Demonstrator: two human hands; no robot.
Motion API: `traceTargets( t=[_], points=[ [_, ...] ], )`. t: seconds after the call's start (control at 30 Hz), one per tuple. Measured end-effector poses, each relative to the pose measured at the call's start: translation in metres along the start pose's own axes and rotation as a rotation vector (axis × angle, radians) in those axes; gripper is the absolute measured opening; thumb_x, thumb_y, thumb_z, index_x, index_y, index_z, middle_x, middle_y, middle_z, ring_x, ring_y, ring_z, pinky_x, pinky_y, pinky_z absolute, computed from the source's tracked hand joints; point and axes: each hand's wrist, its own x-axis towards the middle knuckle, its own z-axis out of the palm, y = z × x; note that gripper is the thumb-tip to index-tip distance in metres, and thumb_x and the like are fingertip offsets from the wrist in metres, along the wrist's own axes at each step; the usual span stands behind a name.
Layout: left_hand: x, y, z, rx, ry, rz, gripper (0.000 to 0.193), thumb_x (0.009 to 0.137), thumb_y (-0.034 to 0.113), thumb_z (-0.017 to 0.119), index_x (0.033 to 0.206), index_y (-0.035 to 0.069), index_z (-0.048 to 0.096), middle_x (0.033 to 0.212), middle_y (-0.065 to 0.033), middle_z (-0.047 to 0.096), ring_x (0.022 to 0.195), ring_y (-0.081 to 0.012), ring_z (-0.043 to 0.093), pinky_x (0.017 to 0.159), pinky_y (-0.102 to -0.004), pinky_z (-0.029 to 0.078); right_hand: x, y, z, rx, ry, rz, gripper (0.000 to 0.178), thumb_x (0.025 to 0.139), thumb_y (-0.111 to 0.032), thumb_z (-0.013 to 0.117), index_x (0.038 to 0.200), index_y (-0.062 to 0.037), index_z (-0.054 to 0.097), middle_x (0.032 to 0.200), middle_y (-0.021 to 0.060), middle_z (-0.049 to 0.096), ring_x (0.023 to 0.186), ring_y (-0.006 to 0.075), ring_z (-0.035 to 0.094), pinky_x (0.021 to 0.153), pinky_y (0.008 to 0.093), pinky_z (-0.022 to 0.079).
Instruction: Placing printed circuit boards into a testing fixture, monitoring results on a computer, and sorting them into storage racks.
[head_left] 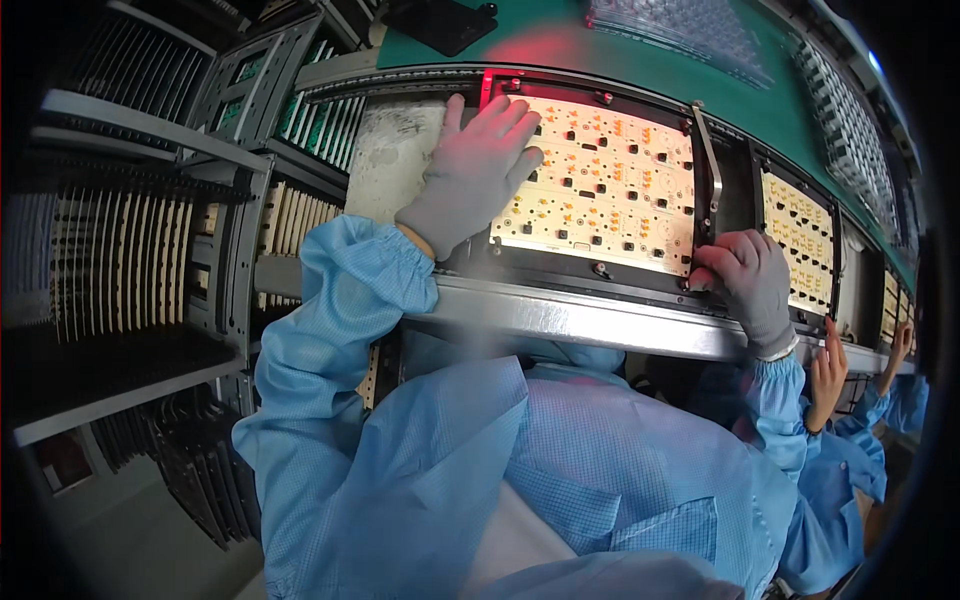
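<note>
A cream circuit board panel (610, 190), with small black and orange parts in rows, lies in a black carrier frame (545, 258) on the line in front of me. My left hand (475, 175), in a grey glove, rests over the left side of the board and frame with fingers spread. At the frame's lower right corner is my right hand (748, 285), also gloved, its fingers curled together against the edge. What they pinch, if anything, is hidden. Above that hand a metal lever (711, 160) stands along the frame's right side.
A shiny metal rail (580, 312) runs along my side. Racks of upright boards (120, 265) stand at left. Another framed board (798, 240) sits to the right, with a co-worker's bare hand (828, 375) near it. Clear plastic trays (680, 35) lie on the green surface (540, 60) beyond.
</note>
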Motion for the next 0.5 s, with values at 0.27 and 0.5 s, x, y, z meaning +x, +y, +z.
traceTargets(
  t=[0.27,0.5],
  points=[
    [-0.019,0.007,-0.016,0.049,-0.093,-0.030,0.041,0.092,0.031,0.056,0.125,0.007,0.057,0.129,-0.0111,0.057,0.129,-0.0292,0.045,0.107,-0.0568,0.024,-0.015,-0.018,0.001,0.006,-0.138,0.041,0.022,0.077,-0.019,0.068,0.098,-0.0150,0.065,0.088,-0.0001,0.059,0.080,0.0198,0.058,0.067,0.0336,0.045],
    [-0.012,0.001,-0.016,0.052,-0.031,0.095,0.034,0.091,0.027,0.056,0.119,0.007,0.059,0.122,-0.0075,0.058,0.122,-0.0261,0.049,0.104,-0.0551,0.029,-0.014,0.001,-0.004,-0.148,-0.044,-0.256,0.039,0.069,-0.010,0.063,0.108,-0.0107,0.064,0.099,0.0036,0.060,0.086,0.0226,0.060,0.072,0.0352,0.048]
  ],
)
